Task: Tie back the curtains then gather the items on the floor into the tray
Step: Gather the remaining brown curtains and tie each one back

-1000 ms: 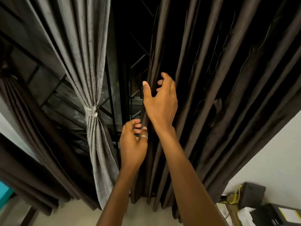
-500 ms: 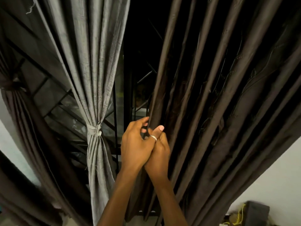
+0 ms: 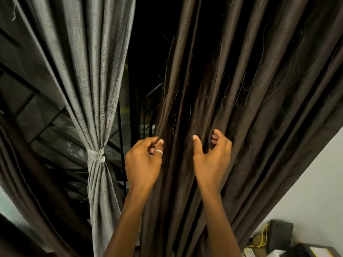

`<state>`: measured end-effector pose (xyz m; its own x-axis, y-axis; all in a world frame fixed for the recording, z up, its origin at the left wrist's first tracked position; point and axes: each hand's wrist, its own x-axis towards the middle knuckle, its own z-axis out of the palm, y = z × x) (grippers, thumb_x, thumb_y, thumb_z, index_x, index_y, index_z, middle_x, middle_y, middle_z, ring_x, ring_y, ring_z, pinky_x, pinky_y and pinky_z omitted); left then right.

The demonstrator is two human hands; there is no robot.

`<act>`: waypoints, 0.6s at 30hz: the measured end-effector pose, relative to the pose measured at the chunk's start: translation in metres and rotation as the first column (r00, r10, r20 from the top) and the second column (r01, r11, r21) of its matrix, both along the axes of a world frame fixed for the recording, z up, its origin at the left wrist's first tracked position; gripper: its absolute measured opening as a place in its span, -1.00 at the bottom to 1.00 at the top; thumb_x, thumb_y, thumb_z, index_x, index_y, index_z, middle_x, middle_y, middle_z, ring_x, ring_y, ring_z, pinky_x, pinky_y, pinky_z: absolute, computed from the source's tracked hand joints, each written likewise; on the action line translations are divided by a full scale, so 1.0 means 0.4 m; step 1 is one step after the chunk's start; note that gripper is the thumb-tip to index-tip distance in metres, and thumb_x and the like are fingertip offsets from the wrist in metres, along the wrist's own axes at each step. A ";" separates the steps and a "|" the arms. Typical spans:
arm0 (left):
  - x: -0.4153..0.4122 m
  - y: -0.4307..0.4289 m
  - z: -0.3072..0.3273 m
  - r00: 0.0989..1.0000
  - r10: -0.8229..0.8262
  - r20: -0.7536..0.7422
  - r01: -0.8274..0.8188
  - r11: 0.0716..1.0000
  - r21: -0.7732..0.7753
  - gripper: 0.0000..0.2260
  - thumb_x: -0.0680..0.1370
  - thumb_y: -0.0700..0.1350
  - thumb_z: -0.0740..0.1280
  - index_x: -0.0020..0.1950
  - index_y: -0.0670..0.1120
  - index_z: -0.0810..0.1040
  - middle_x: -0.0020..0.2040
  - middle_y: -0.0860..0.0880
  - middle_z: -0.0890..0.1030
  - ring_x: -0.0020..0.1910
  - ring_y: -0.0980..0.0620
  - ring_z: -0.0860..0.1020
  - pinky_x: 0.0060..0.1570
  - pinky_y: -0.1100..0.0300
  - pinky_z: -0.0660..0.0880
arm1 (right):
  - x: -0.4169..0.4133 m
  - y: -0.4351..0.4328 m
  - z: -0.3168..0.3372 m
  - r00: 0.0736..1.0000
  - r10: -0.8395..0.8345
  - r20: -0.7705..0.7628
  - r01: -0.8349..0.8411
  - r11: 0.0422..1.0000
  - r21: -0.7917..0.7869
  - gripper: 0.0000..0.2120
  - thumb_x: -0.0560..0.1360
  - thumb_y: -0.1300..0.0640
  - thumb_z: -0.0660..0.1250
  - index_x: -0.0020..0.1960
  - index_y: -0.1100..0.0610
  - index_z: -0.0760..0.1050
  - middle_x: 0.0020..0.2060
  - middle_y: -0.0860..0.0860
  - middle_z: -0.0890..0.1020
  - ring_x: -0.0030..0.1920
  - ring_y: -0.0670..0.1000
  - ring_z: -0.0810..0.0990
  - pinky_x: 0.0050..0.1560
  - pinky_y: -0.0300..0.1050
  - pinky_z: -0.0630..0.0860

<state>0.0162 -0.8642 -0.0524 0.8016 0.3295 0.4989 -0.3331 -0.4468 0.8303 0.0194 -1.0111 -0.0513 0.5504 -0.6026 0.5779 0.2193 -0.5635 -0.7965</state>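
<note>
Gathering the brown curtain with both hands

Pinching the near edge of the brown curtain (image 3: 250, 89), the left hand (image 3: 143, 166) has its fingers curled tight, and the cloth is caught between them at about waist height of the drape. A ring (image 3: 158, 152) sits on the finger that presses the fold. The right hand (image 3: 211, 162) lies just beside it, further into the same curtain. Its thumb (image 3: 195, 143) stands straight up against the cloth while the fingers (image 3: 216, 135) hook into the pleats. The fingertips are lost in the folds, so it seems to clasp a fold rather than merely touch it. Between the two hands hang a few loose pleats.

Left of the hands, the grey curtain (image 3: 92, 71) hangs bunched, cinched by a tie (image 3: 95, 157) of the same cloth. Low on the right, against the pale wall (image 3: 306, 182), stand a dark box (image 3: 281, 232) and a yellow cord (image 3: 263, 240).
</note>
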 end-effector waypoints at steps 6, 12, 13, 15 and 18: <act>0.014 0.066 0.007 0.998 0.066 0.015 -0.066 0.998 -0.026 -0.80 0.58 -0.01 0.42 0.15 -0.03 0.70 -0.10 0.05 0.69 -0.18 0.18 0.62 -0.12 0.21 0.57 | 0.039 -0.095 -0.010 1.000 0.009 -0.029 -0.012 0.993 -0.114 -0.76 0.55 0.11 0.45 0.17 0.19 0.61 0.00 0.09 0.68 -0.04 0.08 0.66 -0.04 -0.24 0.46; 0.025 0.149 0.017 0.985 0.171 0.022 -0.169 0.984 -0.056 -0.77 0.58 -0.01 0.42 0.17 -0.07 0.70 -0.10 0.04 0.70 -0.17 0.13 0.63 -0.08 0.25 0.50 | 0.014 -0.184 -0.003 0.992 -0.130 -0.007 0.130 0.991 0.024 -0.78 0.52 0.10 0.48 0.10 0.21 0.66 -0.05 0.14 0.69 -0.10 0.08 0.66 -0.03 -0.22 0.43; 0.021 0.146 0.015 0.985 0.171 0.029 -0.170 0.984 -0.055 -0.77 0.58 -0.01 0.42 0.17 -0.07 0.70 -0.09 0.01 0.72 -0.17 0.12 0.63 -0.08 0.24 0.52 | -0.002 -0.171 -0.007 0.989 -0.146 0.009 0.146 0.989 0.030 -0.78 0.53 0.11 0.47 0.11 0.22 0.66 -0.05 0.14 0.68 -0.13 0.06 0.64 -0.05 -0.26 0.40; 0.003 0.129 0.011 0.984 0.172 0.055 -0.170 0.985 -0.032 -0.79 0.58 -0.03 0.43 0.16 -0.07 0.70 -0.09 0.00 0.71 -0.19 0.11 0.63 -0.11 0.25 0.54 | -0.035 -0.128 -0.017 0.984 -0.168 0.061 0.167 0.986 0.012 -0.80 0.54 0.15 0.46 0.11 0.24 0.65 -0.06 0.12 0.66 -0.18 -0.01 0.59 -0.11 -0.37 0.36; -0.030 0.081 -0.003 0.988 0.121 0.091 -0.120 0.993 -0.013 -0.82 0.57 -0.07 0.44 0.14 -0.07 0.71 -0.06 0.08 0.67 -0.19 0.17 0.61 -0.15 0.47 0.45 | -0.076 -0.043 -0.041 0.988 -0.096 0.118 0.100 0.995 -0.025 -0.80 0.55 0.21 0.45 0.15 0.23 0.64 -0.03 0.04 0.62 -0.17 -0.08 0.58 -0.15 -0.49 0.41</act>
